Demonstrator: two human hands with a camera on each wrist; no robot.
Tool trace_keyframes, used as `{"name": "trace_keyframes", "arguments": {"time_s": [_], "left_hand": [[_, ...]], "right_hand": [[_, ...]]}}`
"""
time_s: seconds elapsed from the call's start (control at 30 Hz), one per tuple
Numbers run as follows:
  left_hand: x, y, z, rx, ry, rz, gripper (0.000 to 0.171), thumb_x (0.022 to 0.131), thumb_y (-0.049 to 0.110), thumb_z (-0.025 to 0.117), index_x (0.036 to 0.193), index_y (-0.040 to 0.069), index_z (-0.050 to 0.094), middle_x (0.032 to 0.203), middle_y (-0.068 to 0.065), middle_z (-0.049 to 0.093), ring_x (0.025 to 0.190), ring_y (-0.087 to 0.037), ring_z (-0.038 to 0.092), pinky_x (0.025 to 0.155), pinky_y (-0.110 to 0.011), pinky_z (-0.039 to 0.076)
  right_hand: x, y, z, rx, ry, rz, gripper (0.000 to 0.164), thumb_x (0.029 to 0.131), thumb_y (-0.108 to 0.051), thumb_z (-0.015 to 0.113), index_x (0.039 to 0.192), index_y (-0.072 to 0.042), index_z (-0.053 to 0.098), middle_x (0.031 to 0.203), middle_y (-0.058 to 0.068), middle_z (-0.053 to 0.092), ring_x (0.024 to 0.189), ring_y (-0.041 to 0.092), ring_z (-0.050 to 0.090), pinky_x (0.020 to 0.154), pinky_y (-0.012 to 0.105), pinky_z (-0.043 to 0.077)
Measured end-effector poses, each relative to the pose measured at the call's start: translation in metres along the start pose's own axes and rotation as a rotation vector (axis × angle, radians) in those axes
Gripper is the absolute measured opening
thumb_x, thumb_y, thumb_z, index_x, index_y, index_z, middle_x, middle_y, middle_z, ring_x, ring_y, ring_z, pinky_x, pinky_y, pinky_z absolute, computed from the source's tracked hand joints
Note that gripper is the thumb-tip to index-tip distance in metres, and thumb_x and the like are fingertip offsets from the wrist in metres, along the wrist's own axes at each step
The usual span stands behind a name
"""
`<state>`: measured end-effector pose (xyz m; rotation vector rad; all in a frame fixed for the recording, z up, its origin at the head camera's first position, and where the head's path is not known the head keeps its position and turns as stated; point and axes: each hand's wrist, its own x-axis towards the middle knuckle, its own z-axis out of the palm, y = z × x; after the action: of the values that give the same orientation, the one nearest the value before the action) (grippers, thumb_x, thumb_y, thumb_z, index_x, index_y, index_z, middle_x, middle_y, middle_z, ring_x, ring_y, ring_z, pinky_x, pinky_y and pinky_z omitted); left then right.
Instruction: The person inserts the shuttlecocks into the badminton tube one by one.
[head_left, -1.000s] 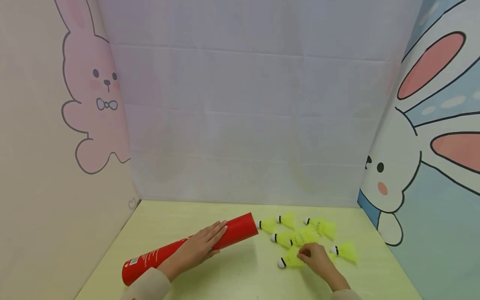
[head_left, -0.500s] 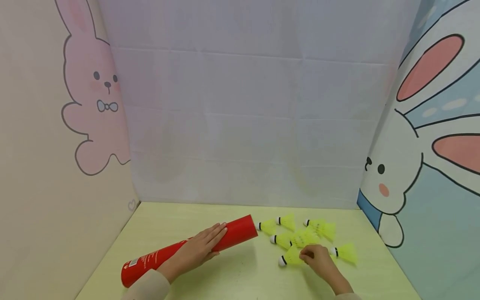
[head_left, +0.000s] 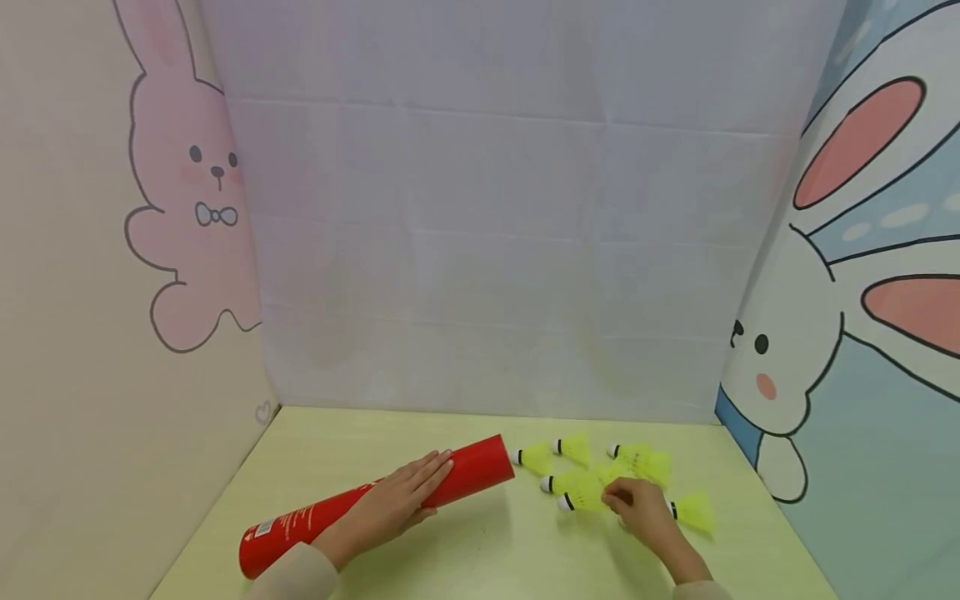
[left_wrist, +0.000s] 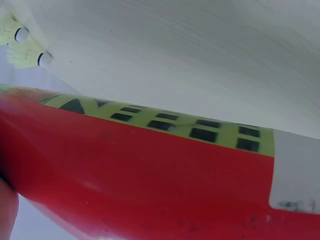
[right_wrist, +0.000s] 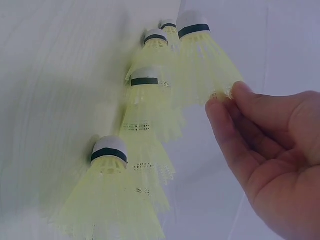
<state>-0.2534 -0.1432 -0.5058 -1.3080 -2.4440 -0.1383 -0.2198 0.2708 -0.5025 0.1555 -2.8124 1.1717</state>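
Head view: the right hand [head_left: 648, 514], pinching one shuttlecock [head_left: 584, 498] by its skirt, had just raised it from the surface [head_left: 337, 430]; the left hand [head_left: 393, 504] gripped the red tube [head_left: 474, 470], which slanted inward from near the surface's left edge. Left wrist view: the left hand was mostly hidden. Right wrist view: the other shuttlecocks [right_wrist: 107, 182] lay alongside; the pinched one, judged free, could now be carried.

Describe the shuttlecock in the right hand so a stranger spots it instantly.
On the table, right of the red tube, lie yellow shuttlecocks. At their near side is the right hand; the held shuttlecock is the only one pinched, by its skirt's rim.
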Motion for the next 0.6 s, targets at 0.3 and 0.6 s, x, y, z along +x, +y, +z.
{"name": "trace_keyframes", "arguments": {"time_s": [0.3, 0.6], "left_hand": [[-0.001, 0.001, 0.003, 0.006, -0.003, -0.008, 0.084, 0.088, 0.032, 0.069, 0.154, 0.012, 0.021, 0.158, -0.004, 0.025, 0.138, -0.023, 0.035, 0.099, -0.037, 0.047], [-0.003, 0.001, 0.005, 0.010, -0.006, -0.010, 0.083, 0.089, 0.032, 0.069, 0.154, 0.011, 0.022, 0.157, -0.004, 0.027, 0.138, -0.023, 0.036, 0.100, -0.037, 0.047]], "right_hand": [[0.008, -0.014, 0.007, 0.010, 0.121, -0.015, 0.004, 0.087, -0.003, 0.069, 0.089, -0.003, 0.071, 0.080, 0.004, 0.070, 0.069, 0.015, 0.063, 0.059, 0.022, 0.051], [0.012, -0.026, 0.010, -0.009, 0.184, -0.050, 0.006, 0.089, -0.007, 0.068, 0.092, -0.003, 0.071, 0.079, 0.001, 0.068, 0.070, 0.020, 0.064, 0.059, 0.022, 0.051]]}}
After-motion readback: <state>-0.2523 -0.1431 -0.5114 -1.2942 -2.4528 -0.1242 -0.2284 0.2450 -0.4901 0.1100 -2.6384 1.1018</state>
